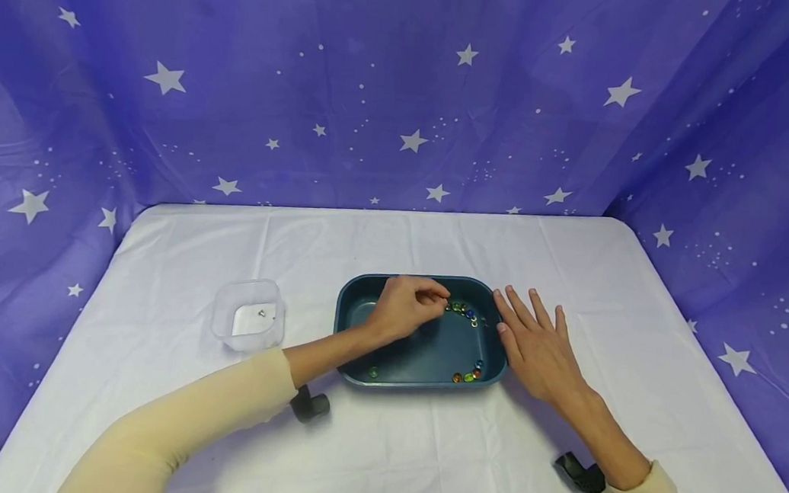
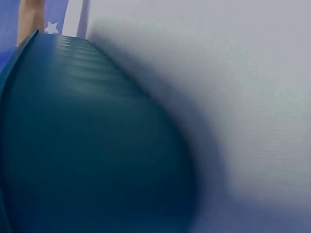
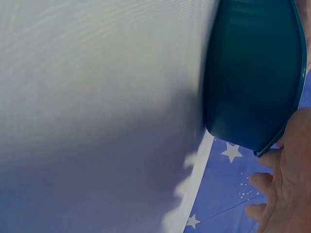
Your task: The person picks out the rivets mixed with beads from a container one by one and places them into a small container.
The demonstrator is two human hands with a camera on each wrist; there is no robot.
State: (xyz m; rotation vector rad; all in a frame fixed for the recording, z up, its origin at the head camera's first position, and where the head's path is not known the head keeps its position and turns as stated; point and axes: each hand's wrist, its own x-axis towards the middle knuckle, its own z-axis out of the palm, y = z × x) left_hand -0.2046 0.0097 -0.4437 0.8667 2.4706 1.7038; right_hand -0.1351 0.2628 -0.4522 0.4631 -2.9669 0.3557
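A dark teal tray [image 1: 419,386] lies on the white cloth, with small shiny glass-like beads in it. My left hand [image 1: 407,306] reaches over the tray, its thumb and index fingertips close together beside a row of green and blue beads [image 1: 459,308]. Whether something is between those fingertips is too small to see. A small metallic piece [image 1: 475,322] lies at the end of that row. My right hand [image 1: 538,352] has its fingers spread and rests against the tray's right rim. In the left wrist view the tray's outer wall [image 2: 97,136] hides the left hand's fingers.
Left of the tray stands a clear square container [image 1: 248,314] with a few tiny metal pieces inside. More coloured beads [image 1: 469,376] sit in the tray's near right corner, and one green bead [image 1: 373,372] in the near left. A starry purple curtain [image 1: 378,92] hangs behind the table.
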